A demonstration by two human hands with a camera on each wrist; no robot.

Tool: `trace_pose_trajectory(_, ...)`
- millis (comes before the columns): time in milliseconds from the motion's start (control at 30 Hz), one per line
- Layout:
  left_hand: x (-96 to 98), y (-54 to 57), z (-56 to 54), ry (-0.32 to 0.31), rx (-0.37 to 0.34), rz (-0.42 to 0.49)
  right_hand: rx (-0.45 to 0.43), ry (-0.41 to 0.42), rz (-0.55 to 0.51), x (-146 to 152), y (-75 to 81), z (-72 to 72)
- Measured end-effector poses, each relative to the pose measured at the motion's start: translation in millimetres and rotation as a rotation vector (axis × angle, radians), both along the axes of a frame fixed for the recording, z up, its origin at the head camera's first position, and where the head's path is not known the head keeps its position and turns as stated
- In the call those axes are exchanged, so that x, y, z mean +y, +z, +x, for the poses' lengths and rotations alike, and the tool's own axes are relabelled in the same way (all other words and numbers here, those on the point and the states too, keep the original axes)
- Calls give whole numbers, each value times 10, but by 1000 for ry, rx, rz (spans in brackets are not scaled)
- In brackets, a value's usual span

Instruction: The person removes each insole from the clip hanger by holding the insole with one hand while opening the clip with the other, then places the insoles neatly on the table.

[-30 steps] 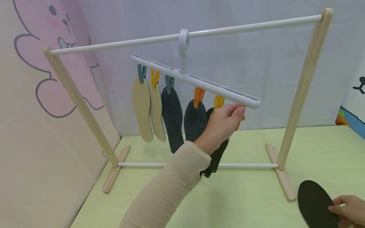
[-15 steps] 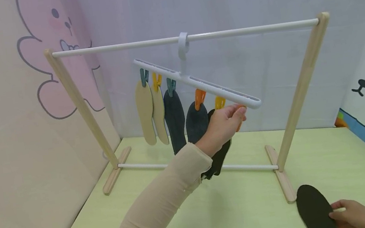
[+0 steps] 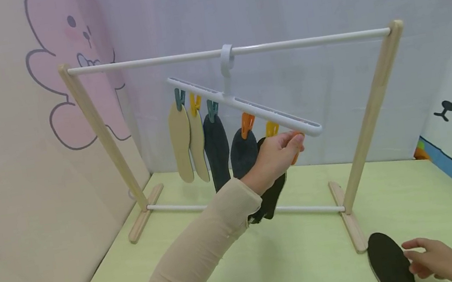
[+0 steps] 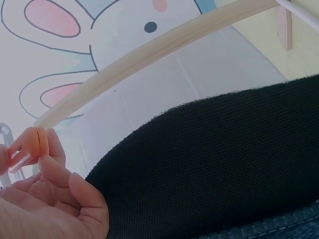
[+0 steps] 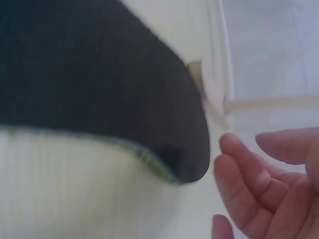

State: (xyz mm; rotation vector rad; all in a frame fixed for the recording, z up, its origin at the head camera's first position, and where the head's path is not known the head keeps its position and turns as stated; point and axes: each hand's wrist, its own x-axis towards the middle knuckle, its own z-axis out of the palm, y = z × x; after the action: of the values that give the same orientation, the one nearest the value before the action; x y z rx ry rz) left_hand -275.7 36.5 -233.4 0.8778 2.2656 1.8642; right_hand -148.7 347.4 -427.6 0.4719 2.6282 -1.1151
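My left hand [image 3: 273, 156] pinches an orange clip [image 4: 36, 142] near the right end of a white hanger [image 3: 274, 114]. Behind that hand, a dark insole [image 4: 214, 159] hangs from a yellow clip [image 3: 272, 128]. Farther left on the hanger, an orange clip [image 3: 247, 125] and several others hold two more dark insoles and two beige insoles [image 3: 181, 142]. At the lower right, another dark insole [image 3: 388, 260] lies on the table. Beside its edge is my right hand [image 3: 435, 257], thumb and fingers parted; the right wrist view shows a gap between its fingertips and the insole.
A rack with wooden legs [image 3: 372, 115] carries the hanger on its white top rod [image 3: 145, 62]. A thin lower bar [image 3: 175, 208] joins the feet above the pale green table [image 3: 304, 265]. Walls with cartoon drawings stand left, behind and right.
My right hand held the edge of the loose insole before; now its fingers have parted from it. The left hand keeps its pinch on the orange clip. The head view has tilted slightly upward.
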Motion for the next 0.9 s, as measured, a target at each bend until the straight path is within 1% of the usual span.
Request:
trace_pose_trajectory(133, -18, 7, 6, -39, 12, 45, 101, 1, 15, -209, 134, -26)
trace_pose_trajectory(167, -21, 11, 9, -49, 12, 53, 119, 7, 23, -254, 163, -30)
trace_pose_trajectory(233, -28, 19, 20, -62, 9, 68, 128, 7, 36, -328, 209, -45)
trace_pose_trajectory(333, -34, 35, 39, -53, 4, 66, 150, 7, 57, -413, 243, -67)
trace_pose_trajectory(433, -30, 43, 46, -23, 1, 53, 196, 0, 49, -509, 268, -95)
trace_pose_trajectory(533, -21, 41, 43, -10, 0, 49, 256, 5, 38, -629, 306, -122)
trace_pose_trajectory(633, -21, 37, 43, -13, 9, 45, 309, 39, 13, -753, 323, -162)
trace_pose_trajectory(700, -21, 38, 45, -9, 25, 34, 342, 76, -21, -820, 318, -179)
trace_pose_trajectory(833, -29, 59, 55, 9, 67, -8, 387, 167, -84, -913, 302, -195)
trace_pose_trajectory(900, -38, 80, 61, 27, 81, -39, 403, 197, -90, -948, 304, -210)
